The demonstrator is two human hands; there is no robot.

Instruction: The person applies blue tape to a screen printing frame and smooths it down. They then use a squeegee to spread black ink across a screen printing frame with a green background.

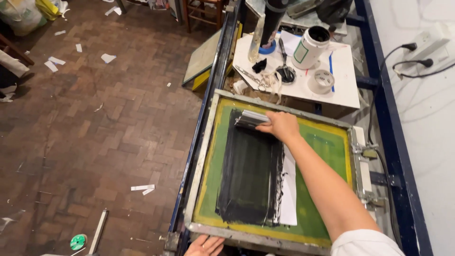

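Observation:
A screen-printing frame [209, 130] with green mesh and a yellow border lies on a blue metal stand. A wide band of black ink [249, 175] covers the mesh, with a white strip beside it. My right hand [283, 125] grips a metal-handled squeegee [251, 118] at the far end of the ink band, with the blade on the mesh. At the frame's near edge, bottom centre, my left hand [204, 245] rests palm up, fingers apart, holding nothing.
Beyond the frame a white board [343, 85] carries a white ink jar [310, 47], a tape roll [321, 80], scissors [253, 78] and a black lid. Hinge clamps [365, 151] sit at the frame's right. Paper scraps litter the brick floor on the left. Cables hang on the white wall.

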